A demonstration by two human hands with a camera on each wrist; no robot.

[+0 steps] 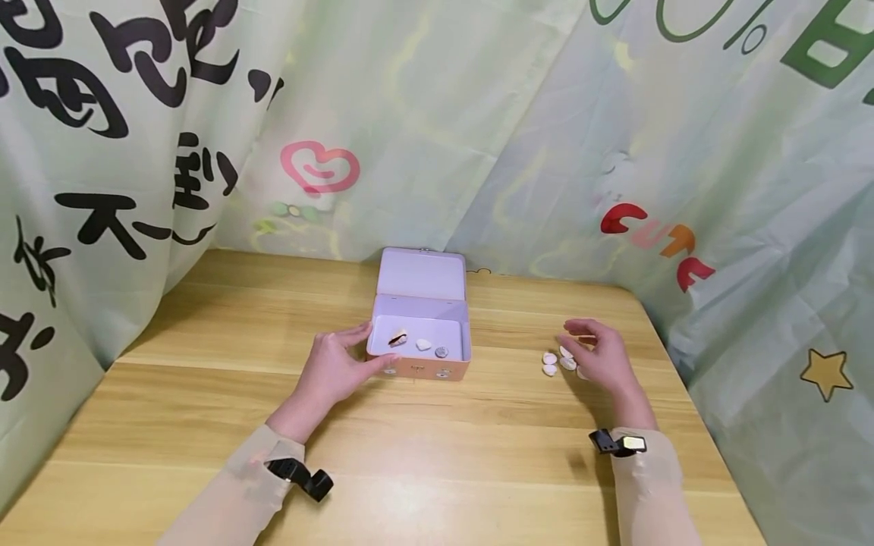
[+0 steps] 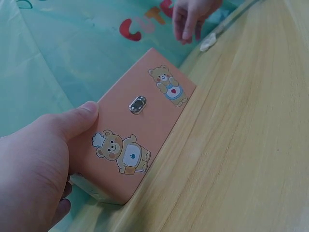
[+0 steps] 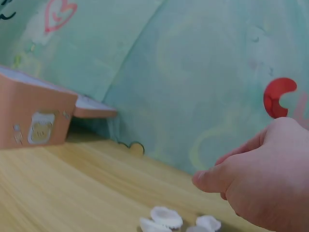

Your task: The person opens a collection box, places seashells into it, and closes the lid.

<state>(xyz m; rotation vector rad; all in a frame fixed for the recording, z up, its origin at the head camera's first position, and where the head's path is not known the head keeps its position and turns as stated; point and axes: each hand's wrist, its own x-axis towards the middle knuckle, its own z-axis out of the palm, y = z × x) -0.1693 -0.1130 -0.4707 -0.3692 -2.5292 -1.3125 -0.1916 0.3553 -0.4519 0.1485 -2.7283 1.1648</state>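
Note:
A small tin box [image 1: 419, 367] with an orange outside, bear pictures and a metal clasp stands on the table, its lilac lid [image 1: 422, 274] raised at the back. Inside lie a brown-striped shell [image 1: 398, 339], a white shell [image 1: 423, 344] and a grey round piece [image 1: 441, 352]. My left hand [image 1: 336, 367] grips the box's left front corner, thumb on the front face and fingers along the side. Over to the right, my right hand [image 1: 604, 356] hovers above several white seashells [image 3: 166, 217], fingers loosely bent, with nothing visible in it; it partly hides the shells in the head view.
The wooden table [image 1: 437, 455] ends at a printed curtain [image 1: 437, 136] behind and along both sides. Each sleeve carries a small black camera, one on the left wrist [image 1: 300, 478] and one on the right wrist [image 1: 617, 443].

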